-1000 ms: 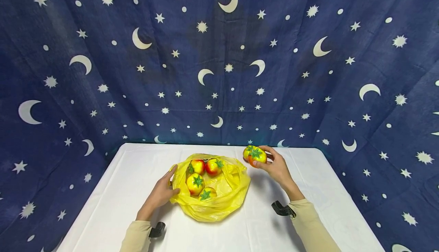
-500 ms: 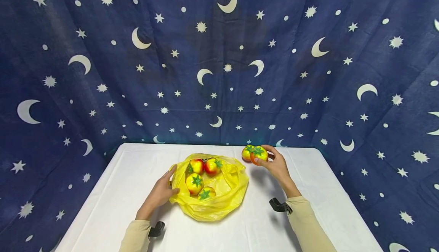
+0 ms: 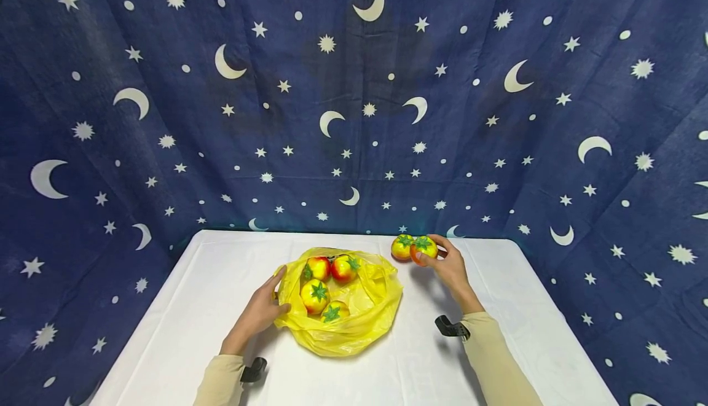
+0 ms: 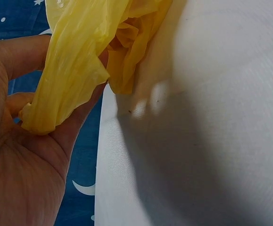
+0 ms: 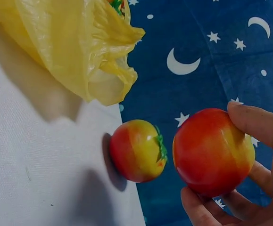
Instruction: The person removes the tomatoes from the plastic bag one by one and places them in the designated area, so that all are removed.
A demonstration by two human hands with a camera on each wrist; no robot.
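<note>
A crumpled yellow plastic bag (image 3: pixel 354 339) sits wide-mouthed on the white table. Inside it lie several red-and-yellow tomatoes with green star-shaped tops, such as the tomato (image 3: pixel 314 296) near its left side. My left hand (image 3: pixel 261 309) holds the bag's left rim; in the left wrist view the yellow film (image 4: pixel 75 70) passes between thumb and fingers. At the far right of the bag, my right hand (image 3: pixel 450 269) grips a tomato (image 5: pixel 211 153) between thumb and fingers. Just left of it another tomato (image 5: pixel 137 151) rests on the table, partly overlapped in the head view.
The white-covered table (image 3: pixel 531 332) ends just behind the loose tomato. A dark blue curtain (image 3: pixel 354 86) with moons and stars hangs around its back and sides. Each wrist carries a black camera mount, such as the right mount (image 3: pixel 450 327).
My right hand has moved slightly to the right with its tomato, which now covers less of the loose one. The left hand and the bag have stayed put.
</note>
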